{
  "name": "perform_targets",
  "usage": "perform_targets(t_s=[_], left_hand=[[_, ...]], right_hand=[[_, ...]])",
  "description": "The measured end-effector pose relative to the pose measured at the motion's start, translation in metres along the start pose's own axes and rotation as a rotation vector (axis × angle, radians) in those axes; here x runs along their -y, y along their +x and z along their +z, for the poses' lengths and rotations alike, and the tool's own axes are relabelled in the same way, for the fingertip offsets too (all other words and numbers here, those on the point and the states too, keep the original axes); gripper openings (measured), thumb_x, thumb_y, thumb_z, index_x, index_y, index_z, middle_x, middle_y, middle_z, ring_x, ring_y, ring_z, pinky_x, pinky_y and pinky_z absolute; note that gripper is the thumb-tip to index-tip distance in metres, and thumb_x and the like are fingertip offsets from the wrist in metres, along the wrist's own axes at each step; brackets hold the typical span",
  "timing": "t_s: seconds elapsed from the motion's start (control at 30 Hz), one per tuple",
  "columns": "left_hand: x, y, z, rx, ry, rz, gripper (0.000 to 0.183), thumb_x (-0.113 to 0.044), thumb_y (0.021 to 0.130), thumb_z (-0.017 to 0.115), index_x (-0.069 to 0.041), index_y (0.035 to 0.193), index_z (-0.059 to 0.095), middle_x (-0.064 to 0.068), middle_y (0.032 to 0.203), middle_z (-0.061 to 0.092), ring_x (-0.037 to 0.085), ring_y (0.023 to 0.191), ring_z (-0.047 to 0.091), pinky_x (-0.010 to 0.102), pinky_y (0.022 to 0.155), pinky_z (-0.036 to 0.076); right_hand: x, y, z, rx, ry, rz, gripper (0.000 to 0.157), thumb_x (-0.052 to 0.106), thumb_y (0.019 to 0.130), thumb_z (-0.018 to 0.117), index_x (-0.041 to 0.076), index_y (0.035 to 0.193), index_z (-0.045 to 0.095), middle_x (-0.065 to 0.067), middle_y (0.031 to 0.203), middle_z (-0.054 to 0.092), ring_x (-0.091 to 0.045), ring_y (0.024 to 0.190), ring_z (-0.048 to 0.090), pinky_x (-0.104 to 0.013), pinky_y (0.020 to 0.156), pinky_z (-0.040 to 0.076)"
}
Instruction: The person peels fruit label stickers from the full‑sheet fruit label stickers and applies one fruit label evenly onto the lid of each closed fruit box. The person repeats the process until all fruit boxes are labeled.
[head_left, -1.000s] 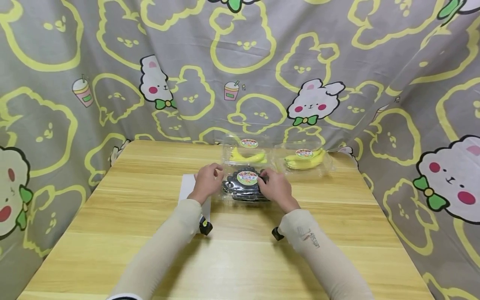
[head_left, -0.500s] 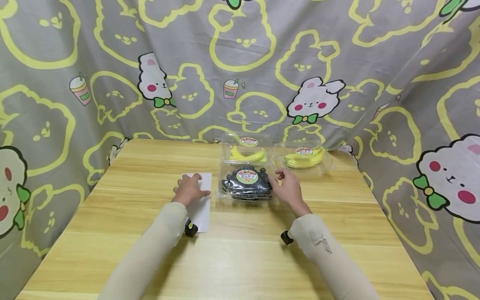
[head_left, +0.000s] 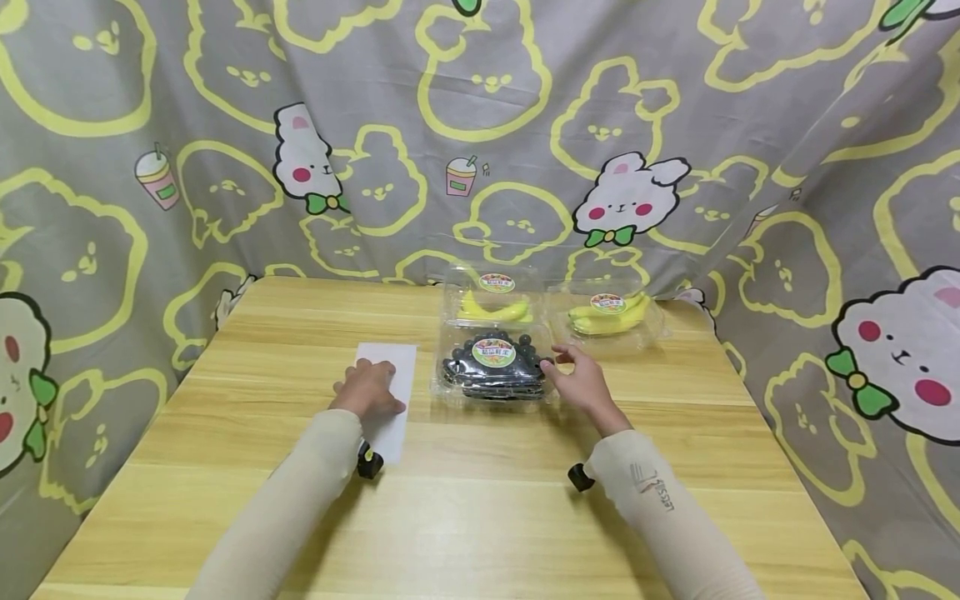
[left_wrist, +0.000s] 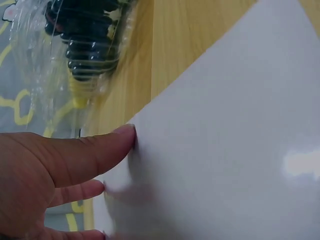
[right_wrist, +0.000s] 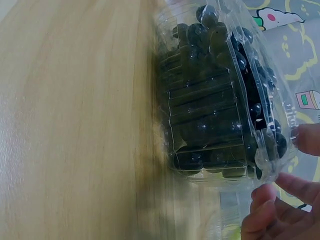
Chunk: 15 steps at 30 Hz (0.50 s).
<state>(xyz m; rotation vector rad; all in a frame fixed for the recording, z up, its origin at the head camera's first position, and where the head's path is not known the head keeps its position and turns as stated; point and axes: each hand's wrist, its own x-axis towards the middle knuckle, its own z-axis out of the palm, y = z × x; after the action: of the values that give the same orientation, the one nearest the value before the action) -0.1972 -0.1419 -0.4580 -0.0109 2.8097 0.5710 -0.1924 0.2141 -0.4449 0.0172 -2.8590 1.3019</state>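
In the head view a white sheet (head_left: 397,400), glossy in the left wrist view, lies on the table. My left hand (head_left: 366,390) rests on it, its thumb (left_wrist: 95,155) and fingertips spread over the surface. To the right of the sheet stands a clear plastic clamshell box (head_left: 487,387) of black grapes with a round colourful label (head_left: 494,352) on the lid. Beside that box's right end is my right hand (head_left: 579,382), fingers loosely bent. In the right wrist view its fingertips are at the box's corner; whether they touch it I cannot tell.
Behind the grapes stands another clear box (head_left: 450,292) with yellow bananas (head_left: 491,311). A further box (head_left: 660,325) of bananas (head_left: 611,317) is to its right. The wooden table (head_left: 480,517) backs onto a patterned curtain (head_left: 360,108).
My left hand has left the grape box, moved left onto the white sheet and shifted it slightly left. My right hand has drawn back a little to the right from the grape box.
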Motion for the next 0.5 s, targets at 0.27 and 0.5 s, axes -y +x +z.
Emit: perform_targets(t_s=[0.27, 0.5], left_hand=[[0.0043, -0.0001, -0.0016, 0.007, -0.015, -0.018, 0.077, -0.031, 0.074, 0.084, -0.007, 0.138, 0.050, 0.029, 0.127, 0.042, 0.046, 0.113, 0.040, 0.061, 0.089, 0.033], [0.0050, -0.0009, -0.0027, 0.002, -0.020, -0.017, 0.077, -0.031, 0.074, 0.084, -0.006, 0.139, 0.049, 0.029, 0.128, 0.042, 0.046, 0.114, 0.040, 0.061, 0.090, 0.032]], right_hand=[[-0.0014, -0.0003, -0.0011, 0.024, 0.008, -0.001, 0.054, 0.035, 0.094, 0.062, 0.007, 0.138, 0.050, -0.018, 0.128, 0.056, -0.036, 0.105, 0.057, -0.050, 0.089, 0.046], [-0.0001, -0.0012, -0.0023, 0.036, 0.024, -0.017, 0.054, 0.032, 0.095, 0.062, 0.004, 0.139, 0.049, -0.020, 0.127, 0.056, -0.035, 0.096, 0.060, -0.048, 0.084, 0.049]])
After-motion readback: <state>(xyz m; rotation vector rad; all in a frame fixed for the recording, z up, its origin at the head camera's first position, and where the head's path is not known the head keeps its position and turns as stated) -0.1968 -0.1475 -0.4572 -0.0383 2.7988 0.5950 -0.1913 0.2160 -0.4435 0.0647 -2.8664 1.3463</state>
